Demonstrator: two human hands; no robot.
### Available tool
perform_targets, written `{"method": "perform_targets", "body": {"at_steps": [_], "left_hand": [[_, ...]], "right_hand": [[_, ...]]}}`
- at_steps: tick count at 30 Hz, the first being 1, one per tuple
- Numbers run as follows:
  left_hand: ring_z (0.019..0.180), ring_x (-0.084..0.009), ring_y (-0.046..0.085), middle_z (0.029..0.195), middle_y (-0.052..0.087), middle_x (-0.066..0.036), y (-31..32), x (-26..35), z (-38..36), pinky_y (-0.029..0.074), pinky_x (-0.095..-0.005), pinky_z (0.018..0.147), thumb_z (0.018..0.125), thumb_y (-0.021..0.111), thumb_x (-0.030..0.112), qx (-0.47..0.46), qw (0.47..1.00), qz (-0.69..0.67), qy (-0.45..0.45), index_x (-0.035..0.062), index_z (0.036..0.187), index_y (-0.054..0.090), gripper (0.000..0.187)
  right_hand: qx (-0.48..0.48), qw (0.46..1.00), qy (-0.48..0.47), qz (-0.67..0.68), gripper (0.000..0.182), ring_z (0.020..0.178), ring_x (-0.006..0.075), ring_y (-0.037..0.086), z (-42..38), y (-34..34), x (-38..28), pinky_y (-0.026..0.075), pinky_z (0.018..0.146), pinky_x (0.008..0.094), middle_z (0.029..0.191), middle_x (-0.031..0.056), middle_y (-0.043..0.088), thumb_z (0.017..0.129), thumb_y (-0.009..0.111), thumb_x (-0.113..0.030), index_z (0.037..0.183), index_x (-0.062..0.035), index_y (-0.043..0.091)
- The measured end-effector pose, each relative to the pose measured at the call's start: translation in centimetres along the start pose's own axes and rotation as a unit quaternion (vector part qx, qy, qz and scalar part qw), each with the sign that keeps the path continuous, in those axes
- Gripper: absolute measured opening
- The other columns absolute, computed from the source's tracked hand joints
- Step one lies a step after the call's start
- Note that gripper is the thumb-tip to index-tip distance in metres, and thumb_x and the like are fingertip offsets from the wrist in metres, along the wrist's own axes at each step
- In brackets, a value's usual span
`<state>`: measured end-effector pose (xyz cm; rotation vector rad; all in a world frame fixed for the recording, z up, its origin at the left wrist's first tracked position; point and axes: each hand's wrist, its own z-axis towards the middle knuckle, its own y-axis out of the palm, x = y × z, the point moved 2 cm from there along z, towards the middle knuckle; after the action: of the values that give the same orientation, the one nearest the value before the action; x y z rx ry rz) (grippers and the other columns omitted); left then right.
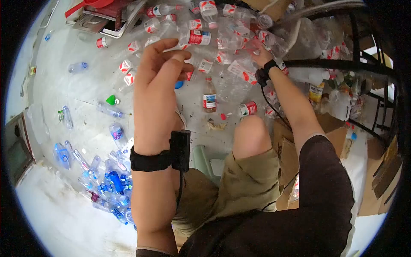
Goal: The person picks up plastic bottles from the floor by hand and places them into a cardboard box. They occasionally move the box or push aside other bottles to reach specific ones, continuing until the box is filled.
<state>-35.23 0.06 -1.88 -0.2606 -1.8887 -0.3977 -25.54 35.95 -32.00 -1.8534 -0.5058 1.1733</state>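
My left hand point(159, 79) is raised over the floor, its fingers loosely bent and apart, with nothing visible between them. Behind its fingertips lie a red-labelled bottle point(199, 37) and a blue round piece point(179, 85). Farther right, my right hand point(262, 56) reaches into a heap of clear plastic bottles with red-and-white labels. Its fingers are at a clear bottle point(272, 42); clear plastic blurs them, so whether they grip it cannot be made out. Nearer my knee, a bottle with a blue-and-red label point(209, 96) and a red-labelled bottle point(247, 109) rest on the floor.
Blue-capped bottles are piled at lower left, including a solid blue bottle point(116, 181). A black metal frame point(329, 63) crosses the right side, near cardboard point(334, 136) and a yellow-labelled bottle point(316, 92). Metal trays point(92, 25) lie at upper left. A pale green stool point(200, 160) shows beneath me.
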Motion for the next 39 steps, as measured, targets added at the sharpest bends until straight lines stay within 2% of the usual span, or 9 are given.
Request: {"method": "perform_targets", "body": {"at_steps": [3,7,11,14,20,24,29,35,39], "left_hand": [[0.084,-0.0158,0.057,0.101,0.06,-0.012,0.1,-0.6,0.4,0.044,-0.0261,0.075,0.085,0.048,0.011,-0.006,1.0,-0.019,0.019,-0.0023,0.114,0.048,0.031],[0.086,-0.0164,0.058,0.101,0.059,-0.012,0.4,-0.5,-0.3,0.045,-0.0252,0.076,0.087,0.049,0.014,-0.038,0.999,-0.017,0.021,-0.002,0.114,0.047,0.032],[0.082,-0.0146,0.057,0.097,0.06,-0.011,0.6,-0.6,-0.7,0.044,-0.0253,0.073,0.083,0.052,0.013,-0.033,0.999,-0.004,0.026,-0.0015,0.111,0.05,0.032],[0.084,-0.0148,0.057,0.098,0.06,-0.01,0.2,-1.5,-0.8,0.044,-0.0254,0.073,0.083,0.052,0.013,-0.056,0.998,-0.002,0.024,0.0002,0.111,0.05,0.031],[0.093,-0.0183,0.058,0.104,0.059,-0.011,-1.1,-3.4,-1.2,0.045,-0.0255,0.074,0.085,0.052,0.012,-0.108,0.991,0.04,0.074,0.0032,0.116,0.046,0.033],[0.094,-0.0187,0.057,0.107,0.058,-0.011,-0.9,-3.8,-1.7,0.044,-0.0265,0.072,0.084,0.054,0.014,-0.138,0.989,0.025,0.047,0.0053,0.117,0.046,0.035],[0.087,-0.0176,0.057,0.101,0.059,-0.009,-0.7,-4.6,-3.4,0.043,-0.027,0.072,0.08,0.056,0.015,-0.07,0.995,0.073,0.001,0.0039,0.115,0.047,0.037],[0.084,-0.0169,0.056,0.097,0.059,-0.008,-1.4,-6.3,-3.3,0.043,-0.0269,0.07,0.079,0.056,0.014,-0.125,0.98,0.146,0.05,0.0038,0.113,0.049,0.036],[0.079,-0.0165,0.057,0.092,0.061,-0.008,-0.7,-6.7,-4.6,0.043,-0.027,0.069,0.079,0.056,0.015,-0.054,0.991,0.118,-0.028,0.0053,0.111,0.05,0.033]], "right_hand": [[-0.095,0.991,0.07,-0.059,0.053,0.094,0.0297,0.059,-1.1,-1.8,0.4,0.046,0.084,0.0356,0.106,0.0133,0.061,0.07,0.068,-0.036,0.112,-0.0067,0.055],[-0.077,0.994,0.071,-0.028,0.05,0.086,0.0258,0.061,-8.0,-10.7,-3.3,0.048,0.078,0.0335,0.096,0.0132,0.063,0.067,0.071,-0.04,0.102,-0.0046,0.06],[-0.038,0.961,0.186,0.201,0.04,0.068,0.0064,0.055,-15.5,-19.8,-1.1,0.046,0.057,0.0208,0.08,0.0022,0.059,0.08,0.066,-0.029,0.107,-0.0027,0.055],[0.029,0.926,0.219,0.306,0.035,0.066,0.0063,0.052,-24.2,-27.0,-2.7,0.046,0.056,0.0208,0.08,0.0004,0.057,0.081,0.065,-0.026,0.107,-0.0052,0.054],[0.321,0.695,0.265,0.586,0.023,0.069,0.0099,0.055,-45.4,-32.4,-0.8,0.047,0.058,0.0209,0.089,0.0002,0.06,0.084,0.063,-0.019,0.105,-0.0118,0.057],[0.379,0.565,0.386,0.624,0.019,0.073,0.0146,0.057,-62.1,-31.9,4.6,0.05,0.061,0.0231,0.084,0.0028,0.061,0.082,0.064,-0.022,0.096,-0.0099,0.059],[0.514,0.425,0.365,0.65,0.03,0.072,0.0185,0.059,-77.9,-26.0,9.5,0.051,0.059,0.0222,0.085,0.0033,0.062,0.081,0.066,-0.029,0.102,-0.0103,0.056],[0.511,0.428,0.428,0.61,0.036,0.089,0.02,0.055,-86.6,-19.6,12.0,0.048,0.075,0.0281,0.104,0.0054,0.058,0.086,0.057,-0.033,0.112,-0.0101,0.051],[0.434,0.48,0.435,0.626,0.029,0.088,0.0204,0.057,-87.5,-16.5,12.0,0.049,0.077,0.0331,0.101,0.0055,0.059,0.087,0.057,-0.029,0.108,-0.0094,0.052]]}}
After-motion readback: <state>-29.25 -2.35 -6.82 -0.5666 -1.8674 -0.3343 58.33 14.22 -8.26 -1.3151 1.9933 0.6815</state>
